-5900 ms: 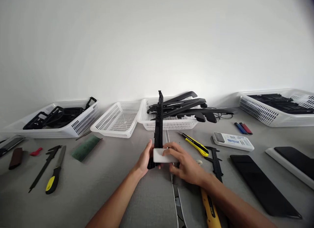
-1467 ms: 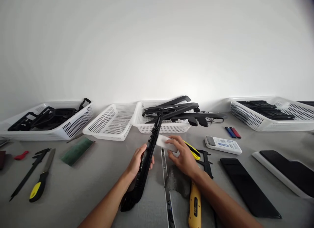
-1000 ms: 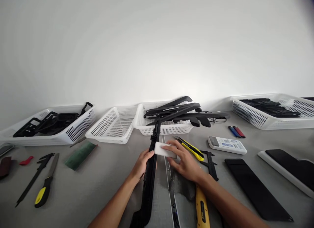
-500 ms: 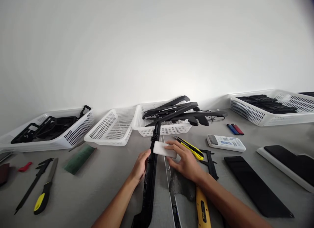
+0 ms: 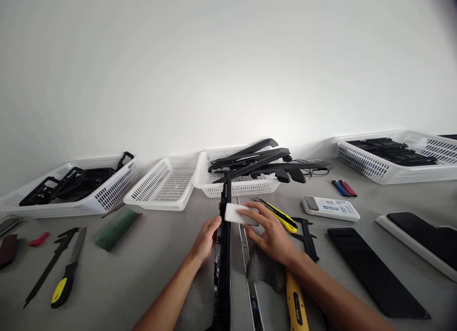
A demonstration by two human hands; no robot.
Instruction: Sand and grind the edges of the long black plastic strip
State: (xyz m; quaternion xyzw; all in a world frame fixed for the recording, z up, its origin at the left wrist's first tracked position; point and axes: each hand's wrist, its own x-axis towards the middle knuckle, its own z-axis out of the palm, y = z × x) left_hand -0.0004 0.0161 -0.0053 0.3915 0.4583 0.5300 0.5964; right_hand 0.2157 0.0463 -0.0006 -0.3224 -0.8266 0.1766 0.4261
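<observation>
My left hand point(image 5: 207, 241) grips a long black plastic trim strip point(image 5: 223, 264) by its left side, thumb on the edge; its other fingers are partly hidden behind the strip. In my right hand point(image 5: 269, 232) is a white block, like an eraser or sponge point(image 5: 235, 213), pinched between thumb and fingers. The block's left end meets the strip's right edge. Under my right wrist lie a dark grey cloth-like piece point(image 5: 266, 271) and a yellow-handled tool point(image 5: 295, 297). A yellow utility knife point(image 5: 280, 216) and a black caliper point(image 5: 306, 239) rest just beyond that hand.
White baskets stand along the wall: one with black frames point(image 5: 117, 190), one shallow point(image 5: 153, 205), one heaped with black strips point(image 5: 246, 188), one at right point(image 5: 378, 171). A file point(image 5: 69, 269), green sandpaper point(image 5: 117, 228), calculator-like device point(image 5: 330, 207) and black panel point(image 5: 374, 269) lie around.
The black strip's near end has swung right, so the strip now stands straighter in view. My right hand and the white block have shifted slightly up and right.
</observation>
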